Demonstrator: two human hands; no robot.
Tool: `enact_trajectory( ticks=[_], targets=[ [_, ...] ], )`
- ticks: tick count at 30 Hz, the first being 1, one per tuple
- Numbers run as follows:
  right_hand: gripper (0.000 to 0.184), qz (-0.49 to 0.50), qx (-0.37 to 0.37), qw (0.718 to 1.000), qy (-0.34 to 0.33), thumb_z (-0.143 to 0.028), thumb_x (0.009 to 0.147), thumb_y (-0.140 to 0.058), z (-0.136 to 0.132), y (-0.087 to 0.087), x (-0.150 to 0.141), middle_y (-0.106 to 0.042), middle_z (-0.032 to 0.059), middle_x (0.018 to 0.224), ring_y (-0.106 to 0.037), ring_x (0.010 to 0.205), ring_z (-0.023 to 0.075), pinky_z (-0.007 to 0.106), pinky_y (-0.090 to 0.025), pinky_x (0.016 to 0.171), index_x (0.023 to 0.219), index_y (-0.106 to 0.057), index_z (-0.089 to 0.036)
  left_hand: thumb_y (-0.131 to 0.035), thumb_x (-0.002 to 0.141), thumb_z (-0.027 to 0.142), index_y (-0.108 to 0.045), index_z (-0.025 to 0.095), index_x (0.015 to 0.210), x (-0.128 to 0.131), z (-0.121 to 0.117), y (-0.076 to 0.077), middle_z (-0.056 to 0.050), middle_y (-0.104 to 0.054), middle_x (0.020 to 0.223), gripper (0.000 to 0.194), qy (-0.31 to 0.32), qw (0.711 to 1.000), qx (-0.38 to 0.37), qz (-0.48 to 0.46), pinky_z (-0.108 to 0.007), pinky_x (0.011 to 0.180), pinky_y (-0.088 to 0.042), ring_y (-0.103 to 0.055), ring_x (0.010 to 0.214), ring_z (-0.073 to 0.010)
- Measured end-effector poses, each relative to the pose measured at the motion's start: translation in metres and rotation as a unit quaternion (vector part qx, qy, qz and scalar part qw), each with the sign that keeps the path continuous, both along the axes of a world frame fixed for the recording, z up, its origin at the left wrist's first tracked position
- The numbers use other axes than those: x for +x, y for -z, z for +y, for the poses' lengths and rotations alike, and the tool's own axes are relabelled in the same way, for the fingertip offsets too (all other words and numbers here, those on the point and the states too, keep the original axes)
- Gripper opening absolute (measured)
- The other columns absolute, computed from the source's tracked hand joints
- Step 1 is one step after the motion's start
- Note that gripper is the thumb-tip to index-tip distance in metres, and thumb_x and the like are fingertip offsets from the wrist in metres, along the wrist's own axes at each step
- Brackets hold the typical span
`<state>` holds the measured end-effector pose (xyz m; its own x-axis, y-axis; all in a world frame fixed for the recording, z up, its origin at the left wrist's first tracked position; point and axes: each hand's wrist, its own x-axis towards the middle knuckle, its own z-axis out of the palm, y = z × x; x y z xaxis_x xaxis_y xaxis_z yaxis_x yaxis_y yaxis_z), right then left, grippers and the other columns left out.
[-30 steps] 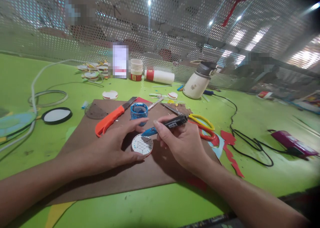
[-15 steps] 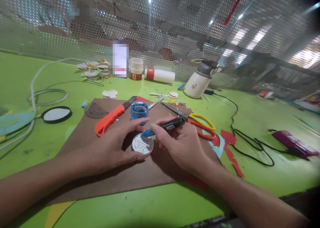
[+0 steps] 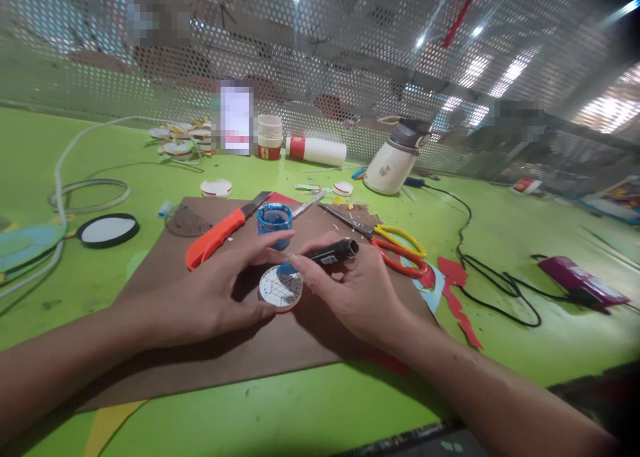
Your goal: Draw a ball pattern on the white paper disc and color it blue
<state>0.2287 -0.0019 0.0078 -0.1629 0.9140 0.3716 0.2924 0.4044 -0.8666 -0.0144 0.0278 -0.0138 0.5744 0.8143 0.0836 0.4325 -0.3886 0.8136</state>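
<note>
A small round white disc, drawn with dark lines and blue dots and edged in red, sits in front of me. My left hand grips it from the side, thumb at its near edge and fingers at the far one. In my right hand is a black-and-blue marker, held like a pen. Its blue end lies over the disc's far edge; whether the tip touches is hidden. Just beyond the hands stands a blue paint jar, on the same brown board.
An orange utility knife lies left of the jar, scissors to its right. Farther back are paper cups, a phone and a white bottle. Black cable and red scraps lie rightward.
The marker has shifted slightly across the disc, its blue end now more covered by my right fingers. My left hand keeps its hold. The whole view has slid slightly.
</note>
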Motion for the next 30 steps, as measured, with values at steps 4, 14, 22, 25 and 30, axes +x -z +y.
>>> enact_trajectory(
  ticks=[4, 14, 22, 25, 30],
  targets=[
    [0.02, 0.054, 0.025, 0.998, 0.005, -0.039, 0.099, -0.087, -0.001, -0.007, 0.0, -0.082, 0.0007, 0.074, -0.075, 0.065, 0.0184, 0.03, -0.063, 0.064, 0.088, -0.079, -0.024, -0.093, 0.09, 0.069, -0.055, 0.033, 0.183, 0.0, 0.002, 0.001, -0.014, -0.08, 0.166, 0.106, -0.01, 1.0, -0.029, -0.003, -0.063, 0.133, -0.061, -0.073, 0.157, -0.0464],
    [0.03, 0.038, 0.022, 0.999, 0.02, -0.048, 0.104, -0.082, 0.001, -0.008, 0.0, -0.065, -0.0045, 0.059, -0.069, 0.058, 0.0177, 0.03, -0.063, 0.059, 0.084, -0.075, -0.026, -0.098, 0.086, 0.054, -0.071, 0.036, 0.169, 0.004, 0.0, 0.007, -0.011, -0.073, 0.176, 0.09, -0.021, 0.999, 0.007, -0.027, -0.064, 0.137, -0.056, -0.07, 0.159, -0.046],
    [0.019, 0.051, 0.003, 0.999, 0.011, -0.039, 0.098, -0.087, 0.0, -0.004, 0.0, -0.08, -0.0006, 0.07, -0.074, 0.06, 0.0176, 0.029, -0.063, 0.06, 0.09, -0.079, -0.024, -0.099, 0.086, 0.053, -0.075, 0.033, 0.163, 0.005, -0.001, 0.003, -0.012, -0.077, 0.169, 0.083, -0.022, 0.999, 0.008, -0.026, -0.064, 0.137, -0.056, -0.069, 0.16, -0.0459],
    [0.014, 0.044, 0.022, 0.999, 0.004, -0.033, 0.099, -0.085, 0.0, -0.004, 0.0, -0.084, 0.0014, 0.076, -0.078, 0.066, 0.0189, 0.029, -0.066, 0.065, 0.089, -0.079, -0.024, -0.098, 0.086, 0.053, -0.074, 0.033, 0.165, 0.005, -0.002, 0.003, -0.012, -0.076, 0.169, 0.085, -0.018, 0.999, 0.006, -0.027, -0.065, 0.139, -0.054, -0.067, 0.162, -0.0462],
    [0.013, 0.027, 0.021, 0.999, -0.003, -0.032, 0.1, -0.082, -0.001, -0.004, 0.0, -0.088, 0.0033, 0.082, -0.082, 0.072, 0.0204, 0.031, -0.067, 0.07, 0.09, -0.081, -0.024, -0.098, 0.085, 0.057, -0.071, 0.034, 0.169, 0.007, -0.001, 0.001, -0.012, -0.077, 0.169, 0.091, -0.026, 1.0, -0.004, -0.016, -0.066, 0.139, -0.055, -0.067, 0.163, -0.0479]
  ],
)
